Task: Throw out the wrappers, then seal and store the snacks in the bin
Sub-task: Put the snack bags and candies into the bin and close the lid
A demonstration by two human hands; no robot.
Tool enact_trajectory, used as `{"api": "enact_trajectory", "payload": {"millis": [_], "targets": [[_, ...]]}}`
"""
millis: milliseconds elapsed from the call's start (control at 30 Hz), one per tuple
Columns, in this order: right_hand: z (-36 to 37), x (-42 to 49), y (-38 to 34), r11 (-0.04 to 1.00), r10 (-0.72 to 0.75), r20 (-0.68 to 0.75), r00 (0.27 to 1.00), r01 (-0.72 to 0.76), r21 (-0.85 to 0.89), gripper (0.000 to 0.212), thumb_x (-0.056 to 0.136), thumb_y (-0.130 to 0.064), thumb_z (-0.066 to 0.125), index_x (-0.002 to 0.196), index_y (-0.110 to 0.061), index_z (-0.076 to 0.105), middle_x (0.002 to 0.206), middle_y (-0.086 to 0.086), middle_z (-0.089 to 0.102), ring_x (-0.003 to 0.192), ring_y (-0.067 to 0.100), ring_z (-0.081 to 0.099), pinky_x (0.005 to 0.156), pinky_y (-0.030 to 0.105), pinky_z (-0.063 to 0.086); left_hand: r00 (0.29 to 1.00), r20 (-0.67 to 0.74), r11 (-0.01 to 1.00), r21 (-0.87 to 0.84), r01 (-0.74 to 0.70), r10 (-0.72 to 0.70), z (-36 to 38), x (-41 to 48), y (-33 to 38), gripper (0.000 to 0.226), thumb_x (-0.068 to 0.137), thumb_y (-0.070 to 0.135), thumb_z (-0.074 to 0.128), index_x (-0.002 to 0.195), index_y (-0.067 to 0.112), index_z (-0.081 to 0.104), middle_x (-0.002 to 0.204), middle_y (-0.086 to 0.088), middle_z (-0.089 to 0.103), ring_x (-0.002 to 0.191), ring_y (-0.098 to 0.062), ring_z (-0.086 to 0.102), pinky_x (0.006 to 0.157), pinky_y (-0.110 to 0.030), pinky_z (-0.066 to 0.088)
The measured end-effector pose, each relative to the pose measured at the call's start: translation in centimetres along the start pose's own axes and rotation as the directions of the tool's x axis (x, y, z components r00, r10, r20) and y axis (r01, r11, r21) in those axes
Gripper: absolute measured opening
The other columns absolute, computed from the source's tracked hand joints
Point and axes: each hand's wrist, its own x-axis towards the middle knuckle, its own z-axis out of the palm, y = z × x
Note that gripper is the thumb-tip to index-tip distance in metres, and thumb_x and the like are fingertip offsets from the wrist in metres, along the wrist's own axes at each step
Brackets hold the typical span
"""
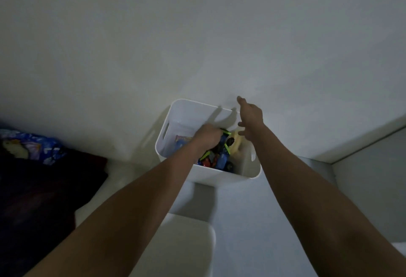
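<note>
Deep in the white bin [216, 176], the left hand [208, 136] curls its fingers round the blue snack bag [222, 159], which runs from them toward the near wall, while the right hand [250, 117] hovers alongside, fingers apart.

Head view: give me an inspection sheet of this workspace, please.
Surface: pale surface, dimly lit.
Job's things: white bin against the wall; blue snack packet and other packets inside.
Clutter: dark fabric and patterned cloth at left; white object nearest the camera.
Grippers: left hand grips the blue snack packet inside the bin; right hand open above the far rim.
Cables: nothing seen.
Surroundings: white wall.
</note>
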Motion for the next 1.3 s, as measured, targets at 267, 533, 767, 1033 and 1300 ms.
{"api": "enact_trajectory", "payload": {"millis": [267,533,767,1033,1300], "targets": [[-2.5,-6.4,3.6,0.966,-0.258,-0.107,0.96,0.257,-0.02,0.022,0.086,-0.039,0.065,0.096,-0.019,0.065,0.099,0.003,0.07,0.092,0.025,0.07,0.085,0.046,0.059,0.907,-0.269,0.93,0.265,-0.254,0.324,-1.3,-5.3,-2.2,0.041,0.09,0.036,0.062,0.127,0.019,0.059,0.125,-0.004,0.063,0.118,-0.025,0.053,0.099,-0.038,0.047],[-3.1,-18.4,21.5,0.94,-0.308,-0.164,0.937,0.273,-0.202,0.016,0.089,-0.023,0.068,0.097,-0.009,0.07,0.082,0.003,0.069,0.078,0.019,0.065,0.077,0.035,0.054,0.772,-0.251,0.69,0.655,-0.308,0.583,-2.3,-15.4,-17.6,0.042,0.074,0.048,0.074,0.107,0.024,0.064,0.107,0.001,0.064,0.099,-0.026,0.056,0.083,-0.04,0.048],[-3.5,-24.6,34.4,0.83,0.039,0.166,0.985,0.061,-0.554,0.063,0.084,-0.036,0.075,0.133,-0.005,0.051,0.123,0.011,0.062,0.112,0.025,0.061,0.08,0.02,0.04,0.957,-0.285,0.664,0.707,0.242,-0.045,-5.2,-21.1,-31.5,0.105,0.068,0.062,0.076,0.151,0.025,0.025,0.156,-0.01,0.026,0.141,-0.036,0.028,0.109,-0.053,0.033],[-2.8,-27.1,36.9,0.882,0.08,0.153,0.985,0.002,-0.472,0.079,0.077,-0.03,0.081,0.142,-0.011,0.04,0.129,0.011,0.055,0.119,0.028,0.055,0.088,0.029,0.045,0.956,-0.238,0.798,0.535,0.276,-0.17,-6.9,-23.2,-35.2,0.111,0.069,0.036,0.087,0.155,0.014,0.019,0.153,-0.018,0.035,0.139,-0.037,0.036,0.114,-0.048,0.031],[-5.0,-27.4,37.2,0.832,0.1,0.179,0.979,0.016,-0.554,0.107,0.066,-0.037,0.088,0.151,-0.024,0.025,0.135,0.013,0.037,0.131,0.034,0.038,0.106,0.045,0.038,0.946,-0.245,0.795,0.519,0.313,-0.212,-6.1,-24.8,-35.2,0.092,0.065,0.036,0.084,0.145,0.03,0.04,0.146,-0.012,0.043,0.135,-0.038,0.037,0.11,-0.049,0.036]]}}
